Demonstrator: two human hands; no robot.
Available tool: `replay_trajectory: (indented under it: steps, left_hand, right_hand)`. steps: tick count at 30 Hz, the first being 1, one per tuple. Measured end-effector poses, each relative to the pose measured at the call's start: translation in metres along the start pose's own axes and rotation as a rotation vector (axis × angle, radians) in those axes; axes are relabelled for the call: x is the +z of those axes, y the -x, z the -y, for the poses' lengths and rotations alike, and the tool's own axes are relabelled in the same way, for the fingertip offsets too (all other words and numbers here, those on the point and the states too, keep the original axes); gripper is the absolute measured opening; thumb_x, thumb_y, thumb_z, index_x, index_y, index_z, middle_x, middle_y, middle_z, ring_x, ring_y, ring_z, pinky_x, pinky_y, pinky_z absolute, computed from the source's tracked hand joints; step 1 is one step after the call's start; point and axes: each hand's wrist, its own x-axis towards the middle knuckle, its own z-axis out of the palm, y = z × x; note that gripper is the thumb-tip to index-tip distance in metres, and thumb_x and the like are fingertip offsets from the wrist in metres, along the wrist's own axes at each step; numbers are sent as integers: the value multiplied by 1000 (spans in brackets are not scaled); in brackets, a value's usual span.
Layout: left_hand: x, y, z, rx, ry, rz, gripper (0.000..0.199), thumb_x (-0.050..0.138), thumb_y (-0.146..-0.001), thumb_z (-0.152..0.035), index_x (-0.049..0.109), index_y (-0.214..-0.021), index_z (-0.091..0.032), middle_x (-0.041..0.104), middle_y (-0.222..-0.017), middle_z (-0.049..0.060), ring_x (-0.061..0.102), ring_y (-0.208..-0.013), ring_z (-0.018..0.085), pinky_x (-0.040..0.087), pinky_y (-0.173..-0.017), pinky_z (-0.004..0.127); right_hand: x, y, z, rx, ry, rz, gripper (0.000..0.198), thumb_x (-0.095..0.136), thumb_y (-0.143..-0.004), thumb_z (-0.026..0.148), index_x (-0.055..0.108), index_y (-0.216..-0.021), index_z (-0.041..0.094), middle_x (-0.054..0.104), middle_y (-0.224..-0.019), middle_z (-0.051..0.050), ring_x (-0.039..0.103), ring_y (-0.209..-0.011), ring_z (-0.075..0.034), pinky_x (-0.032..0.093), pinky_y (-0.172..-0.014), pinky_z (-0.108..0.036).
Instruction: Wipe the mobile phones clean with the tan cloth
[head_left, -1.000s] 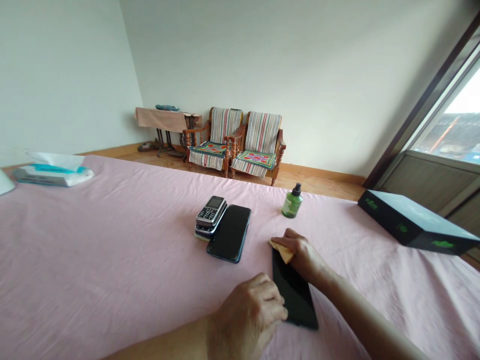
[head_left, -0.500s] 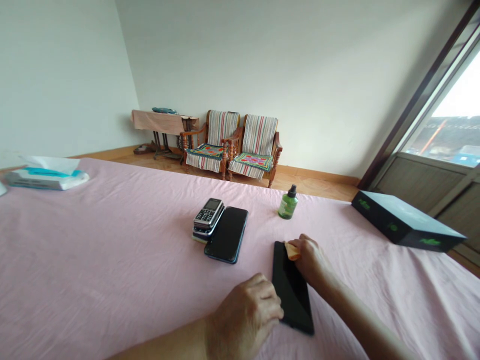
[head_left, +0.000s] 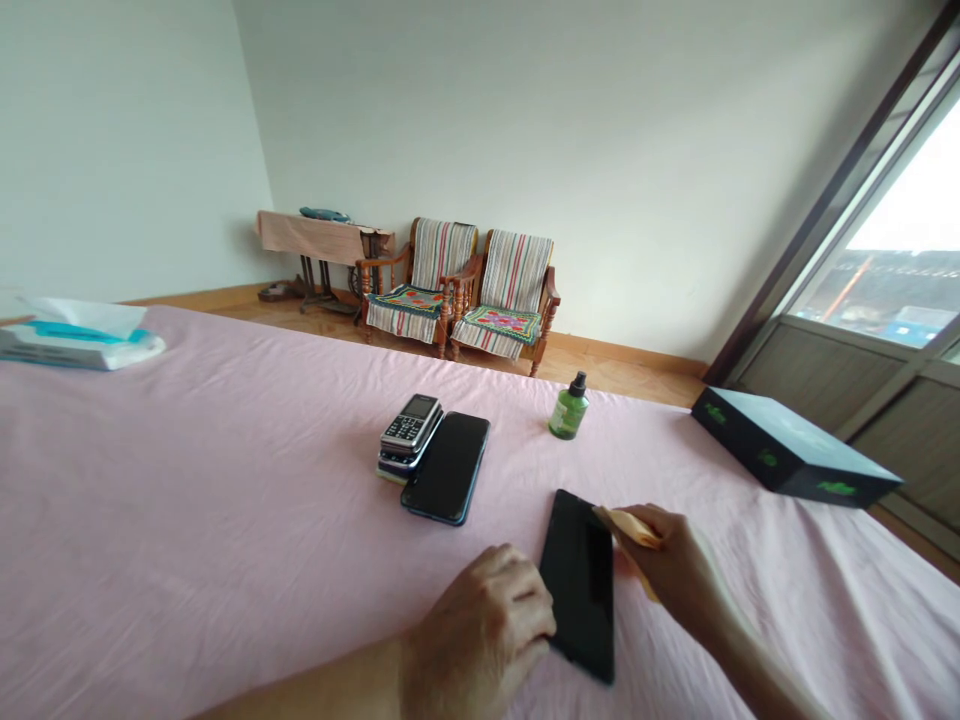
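A black tablet [head_left: 576, 590] lies screen up on the pink cloth. My left hand [head_left: 487, 625] is closed at its lower left edge, fingers curled against it; their tips are partly hidden. In my closed right hand [head_left: 671, 565] is a folded yellow cloth [head_left: 634, 528], whose tip reaches the tablet's upper right edge. Left of the tablet lies a black smartphone [head_left: 448, 468]. A silver keypad phone [head_left: 411, 422] tops a small stack of phones that touches the smartphone. Beyond the tablet stands a green spray bottle [head_left: 568, 410] with a black cap.
The pink tablecloth [head_left: 247, 480] covers the whole surface. A tissue pack [head_left: 90, 340] lies at the far left, and a black box [head_left: 787, 450] with green marks at the right. Two wooden chairs [head_left: 506, 300] and a cloth-draped sewing table [head_left: 307, 237] stand by the wall.
My right hand has drawn the yellow cloth rightward and nearer, from the tablet's top to its right edge. The tablet has turned slightly. My left hand keeps its place at the edge.
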Motion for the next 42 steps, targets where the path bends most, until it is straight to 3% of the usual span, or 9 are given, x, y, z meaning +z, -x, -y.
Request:
replay_trajectory:
  steps: [4, 6, 9, 14, 21, 26, 31, 36, 42]
  left_hand:
    - [0, 1, -5, -209, 10, -25, 28, 73, -76, -8, 64, -101, -19, 61, -118, 4, 55, -106, 22, 42, -95, 36]
    - [-1, 1, -5, -261, 25, -23, 35, 78, -74, -14, 63, -106, -20, 61, -118, 5, 54, -107, 24, 42, -95, 39]
    - [-4, -1, -3, -264, -3, 22, 29, 77, -77, -24, 64, -103, -20, 65, -105, 4, 56, -102, 25, 44, -92, 40]
    - [-4, -1, -1, -347, -80, -23, 30, 73, -79, -16, 61, -106, -18, 64, -111, 6, 54, -106, 27, 43, -96, 43]
    - [5, 2, 7, -385, 93, -152, 54, 66, -76, -1, 53, -123, -24, 61, -119, 4, 53, -114, 23, 42, -101, 39]
    - [10, 5, 7, -417, 235, -230, 52, 63, -77, -3, 53, -123, -25, 63, -115, 3, 56, -109, 21, 43, -99, 37]
    - [5, 4, 1, -411, 164, -156, 52, 67, -75, -7, 54, -122, -24, 61, -119, 4, 53, -114, 24, 41, -101, 41]
    - [-1, 3, -2, -406, 68, -63, 52, 78, -69, -13, 59, -117, -21, 64, -113, 5, 53, -109, 27, 41, -99, 42]
    - [12, 8, -3, -398, 96, -128, 73, 70, -69, -1, 45, -134, -25, 61, -123, 5, 52, -116, 25, 39, -103, 42]
  right_hand:
    - [4, 11, 12, 97, -200, -8, 39, 65, -76, 52, 75, -79, 15, 69, -68, -6, 60, -62, -20, 42, -54, -27]
    - [7, 15, 20, 96, -230, -3, 38, 67, -74, 52, 76, -78, 16, 68, -67, -5, 59, -61, -19, 41, -53, -26]
    - [13, 19, 33, 75, -270, 22, 36, 64, -77, 50, 76, -84, 16, 67, -68, -5, 58, -61, -18, 40, -53, -25]
    - [20, 23, 46, 44, -326, 2, 35, 63, -78, 51, 76, -82, 18, 66, -70, -5, 58, -63, -18, 41, -55, -26]
    - [22, 33, 47, 114, -468, 25, 36, 68, -73, 52, 77, -83, 18, 65, -67, -4, 57, -60, -17, 40, -51, -23]
    - [24, 36, 56, 241, -594, 18, 41, 69, -69, 57, 75, -77, 17, 64, -63, -3, 56, -59, -17, 39, -50, -24]
    - [22, 36, 57, 275, -594, -9, 44, 69, -68, 59, 73, -75, 16, 64, -63, -4, 56, -60, -19, 39, -51, -25]
    - [16, 34, 43, 301, -571, 106, 41, 70, -69, 56, 74, -79, 16, 64, -63, -3, 55, -58, -18, 38, -49, -25]
    - [11, 31, 45, 324, -631, 131, 41, 70, -68, 57, 72, -73, 16, 65, -65, -4, 56, -60, -18, 40, -51, -25]
